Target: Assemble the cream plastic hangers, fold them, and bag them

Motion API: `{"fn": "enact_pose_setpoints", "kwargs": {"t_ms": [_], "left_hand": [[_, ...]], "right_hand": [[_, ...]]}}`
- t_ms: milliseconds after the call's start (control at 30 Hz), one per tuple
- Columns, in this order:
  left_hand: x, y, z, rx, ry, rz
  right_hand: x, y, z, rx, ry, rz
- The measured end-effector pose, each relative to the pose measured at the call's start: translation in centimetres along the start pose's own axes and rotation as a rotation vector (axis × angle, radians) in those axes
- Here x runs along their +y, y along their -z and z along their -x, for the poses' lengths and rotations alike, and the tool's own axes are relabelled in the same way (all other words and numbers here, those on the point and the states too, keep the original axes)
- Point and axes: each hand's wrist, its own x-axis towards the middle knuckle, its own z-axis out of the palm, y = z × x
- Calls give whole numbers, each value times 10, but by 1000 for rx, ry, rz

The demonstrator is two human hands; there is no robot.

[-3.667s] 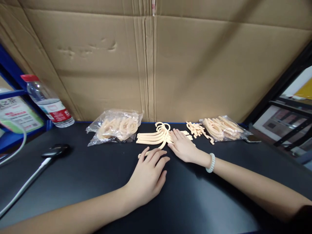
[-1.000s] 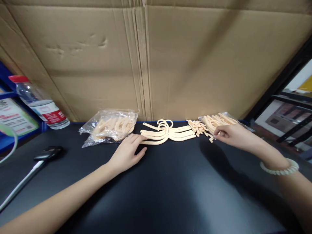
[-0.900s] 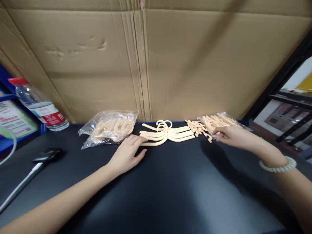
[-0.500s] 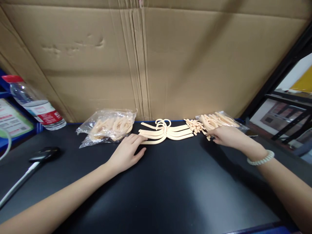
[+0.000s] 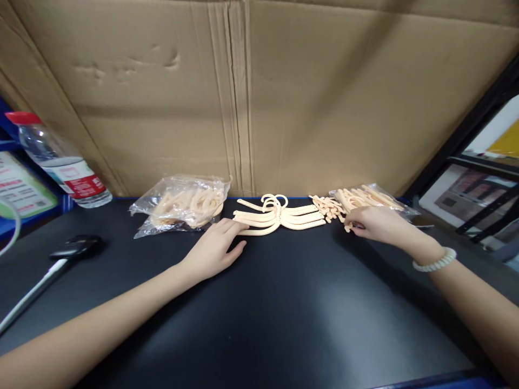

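Note:
Cream plastic hanger parts (image 5: 300,219) lie in a stacked row at the back middle of the black table, with curved hooks (image 5: 274,201) at their centre. My left hand (image 5: 214,248) lies flat, fingers out and thumb apart, its fingertips on the left ends of the stack. To the right of the stack is a pile of small cream plastic pieces (image 5: 326,206). My right hand (image 5: 375,224) is closed in a pinch just right of that pile. A small cream piece (image 5: 347,227) shows at its fingertips; the rest is hidden by the fingers.
Clear bags of cream parts lie at the back left (image 5: 182,205) and behind my right hand (image 5: 368,195). A cardboard sheet (image 5: 316,97) stands along the back. On the left are a red-capped water bottle (image 5: 77,173) and a black device (image 5: 77,247) with a white cable.
My right hand has shifted very slightly beside the small pieces, its fingers drawn a little closer together. My left hand stays on the stack. The view has tilted down a little.

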Motion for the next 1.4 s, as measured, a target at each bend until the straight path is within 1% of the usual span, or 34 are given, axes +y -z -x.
{"fn": "enact_pose_setpoints", "kwargs": {"t_ms": [133,300,533,667,767,867,967,1033,1100,1233,1400], "left_hand": [[1,1,0,-6,3,3],[0,-1,0,5,-5,1],[-4,-2,-1,14,-10,22],[-7,-2,0,14,-10,25],[-7,-3,0,13,-1,19],[-8,-3,0,22,20,26],[-10,-5,0,35,26,57],[-11,-5,1,29,24,80],[-11,-4,2,27,22,97],[-7,-2,2,50,23,125],[-4,-2,1,71,-7,132]], "right_hand": [[2,1,2,52,16,-130],[1,2,1,132,33,-229],[-7,-5,-2,183,34,-324],[-10,-7,-2,163,13,-426],[-10,-4,-2,134,-56,-613],[-9,1,-2,106,-184,-866],[-10,9,-1,104,-382,-1111],[-12,15,1,123,-527,-1237],[-15,20,3,143,-610,-1316],[-16,23,5,172,-623,-1389],[-14,14,1,200,-631,-1454]]}}
